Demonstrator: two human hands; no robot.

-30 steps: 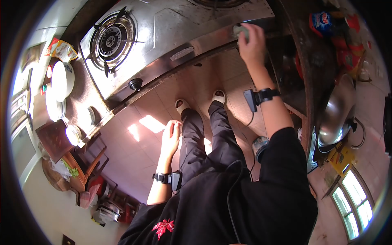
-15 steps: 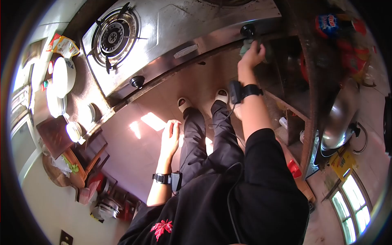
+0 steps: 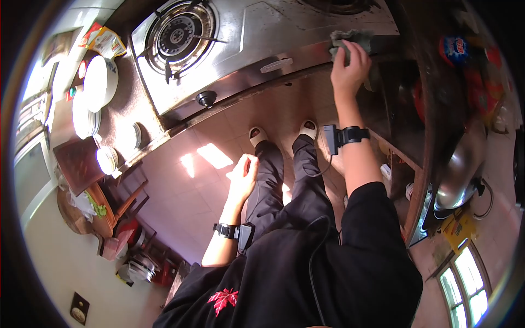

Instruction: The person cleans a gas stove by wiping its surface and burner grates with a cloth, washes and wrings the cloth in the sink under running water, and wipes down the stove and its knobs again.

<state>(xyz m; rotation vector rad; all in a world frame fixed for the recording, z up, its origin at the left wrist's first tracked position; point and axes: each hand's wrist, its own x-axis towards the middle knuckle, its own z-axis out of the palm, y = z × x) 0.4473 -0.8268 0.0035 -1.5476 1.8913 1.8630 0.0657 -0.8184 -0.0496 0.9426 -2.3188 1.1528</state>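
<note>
My right hand (image 3: 350, 68) holds a grey-green cloth (image 3: 355, 41) against the front edge of the steel gas stove (image 3: 249, 41), at its right end. The cloth covers the place where the right knob sits. My left hand (image 3: 243, 172) hangs over the floor beside my left leg, fingers curled together, touching nothing that I can see. A black knob (image 3: 206, 99) is on the stove's front panel at the left, below the round burner (image 3: 178, 35).
White bowls (image 3: 101, 83) and stacked plates stand on the counter at the left. A steel wok (image 3: 461, 175) is at the right, near a blue packet (image 3: 454, 50). Dark open shelves lie under the counter. A cutting board (image 3: 71, 210) is at the lower left.
My right hand first moved down from the front edge with the cloth, uncovering the right knob, then back up onto it. The whole view has shifted; my left hand stays low.
</note>
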